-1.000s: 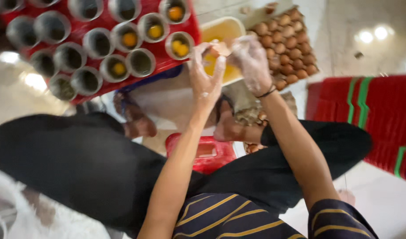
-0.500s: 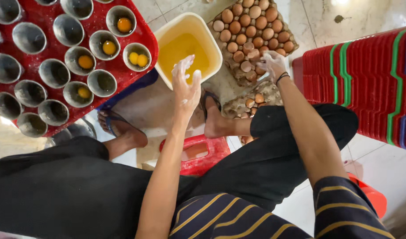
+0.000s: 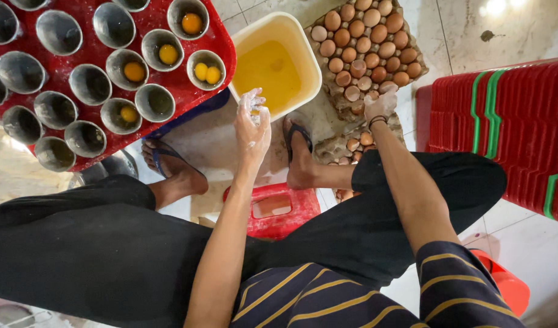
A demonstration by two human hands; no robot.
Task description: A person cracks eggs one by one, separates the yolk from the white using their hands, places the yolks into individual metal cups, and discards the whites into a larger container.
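Observation:
My left hand, coated in something white and wet, hovers at the near rim of a cream tub of yellow egg liquid. Its fingers are loosely curled and I see nothing in them. My right hand, with a dark band on the wrist, reaches onto the near edge of a cardboard tray of brown eggs. Its fingers curl down over one egg. A red tray of metal cups lies to the left. Several cups hold yolks; the others look empty.
I sit on a low red stool with my sandalled feet on the tiled floor. Broken eggshells lie below the egg tray. A stack of red trays with green edges stands at the right. An orange object sits by my right elbow.
The view has swung down and to the left. My left hand dropped from over the tub to its near rim and its fingers drew together. My right hand slid to the egg tray's near edge.

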